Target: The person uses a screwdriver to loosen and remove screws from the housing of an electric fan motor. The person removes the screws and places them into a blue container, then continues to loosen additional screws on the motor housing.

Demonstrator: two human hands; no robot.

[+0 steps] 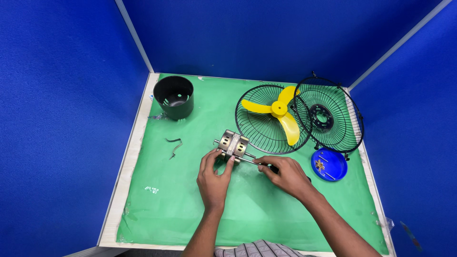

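While the left hand (pixel 214 178) is pinning the fan motor (pixel 233 144) at frame centre with narrow fingers, the right hand (pixel 284 175) is gripping a screwdriver (pixel 259 163) against it.

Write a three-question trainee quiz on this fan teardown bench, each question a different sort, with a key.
1. True or false: the yellow fan blade lies on a black wire guard.
2. Multiple choice: the left hand touches which thing? A) black cylindrical housing B) fan motor C) blue round lid
3. Fill in: the right hand holds a tool, most likely a screwdriver, whose tip points at the ____.

Key: 1 true. 2 B. 3 motor; the tool's handle is mostly hidden in the hand's grip, so its kind is a judgement.
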